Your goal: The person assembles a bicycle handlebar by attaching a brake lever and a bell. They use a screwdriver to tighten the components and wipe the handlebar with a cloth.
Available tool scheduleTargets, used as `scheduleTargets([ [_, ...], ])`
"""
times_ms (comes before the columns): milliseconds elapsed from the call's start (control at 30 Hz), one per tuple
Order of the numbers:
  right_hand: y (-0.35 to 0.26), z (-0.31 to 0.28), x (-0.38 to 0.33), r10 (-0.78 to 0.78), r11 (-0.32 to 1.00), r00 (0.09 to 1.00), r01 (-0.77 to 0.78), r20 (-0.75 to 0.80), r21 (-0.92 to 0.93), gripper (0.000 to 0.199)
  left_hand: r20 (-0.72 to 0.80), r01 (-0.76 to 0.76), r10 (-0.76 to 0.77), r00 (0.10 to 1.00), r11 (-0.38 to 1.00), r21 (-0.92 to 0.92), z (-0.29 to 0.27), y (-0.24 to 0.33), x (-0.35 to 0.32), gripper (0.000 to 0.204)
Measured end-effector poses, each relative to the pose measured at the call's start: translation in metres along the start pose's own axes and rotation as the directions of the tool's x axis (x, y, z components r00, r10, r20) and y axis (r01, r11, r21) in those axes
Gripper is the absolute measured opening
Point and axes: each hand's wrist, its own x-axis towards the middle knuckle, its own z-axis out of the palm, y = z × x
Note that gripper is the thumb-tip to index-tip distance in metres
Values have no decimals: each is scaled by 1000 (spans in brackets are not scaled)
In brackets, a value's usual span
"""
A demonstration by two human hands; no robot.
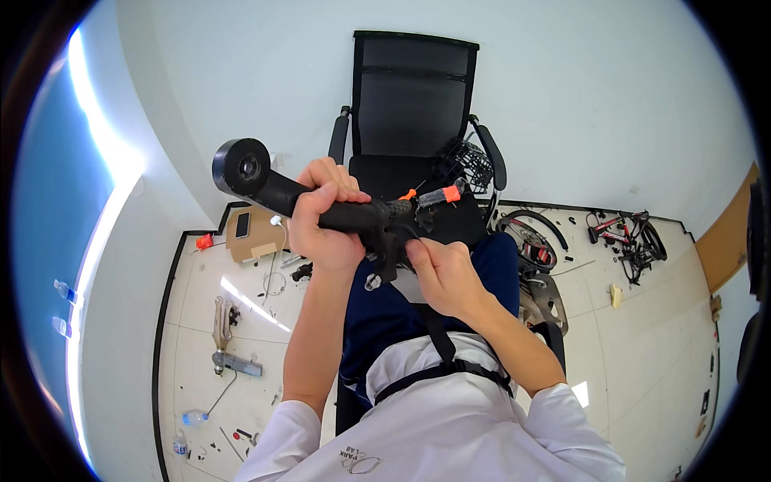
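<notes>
Black tube (352, 217): we hold it slanting above our lap, before the chair (414, 96); its round end (243, 166) reaches up and left, past the left armrest (339, 138), with room around that tip.
Left hand (325, 233): our fingers are wrapped round the tube, between the round end and the dark fitting (392, 247).
Right hand (447, 277): our thumb and fingers pinch the near edge of the dark fitting; exactly which piece sits between them, we cannot tell.
Chair seat (385, 166): the basket (467, 165) crowds its right edge, by the right armrest (491, 153); an orange-tipped tool (440, 197) shows just beyond the fitting.
Floor, left: cardboard (265, 239) bearing a phone (242, 225) lies near the wall's dark edge; a metal tool (221, 325) and a bottle (194, 418) lie well apart from our forearm.
Floor, right: the wheel (530, 241) lies just beside the chair; white tile (642, 345) separates it from the bike frame (630, 241) near the wall.
</notes>
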Motion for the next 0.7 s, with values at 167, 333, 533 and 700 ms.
scheduleTargets([
  [167,-1,-5,4,79,997,995,-81,65,21,42,-42,67,-67,997,998,-4,1,-1,2,19],
  [333,-2,-9,5,21,1000,997,-20,75,-20,42,-64,201,-203,977,979,-36,-1,2,4,22],
  [533,2,-23,18,-66,970,983,105,174,-221,38,-140,347,-371,918,923,-168,-8,-3,11,25],
  [700,-4,-41,31,-224,855,927,335,301,-395,45,-5,546,-579,815,771,-328,-13,-8,16,29],
])
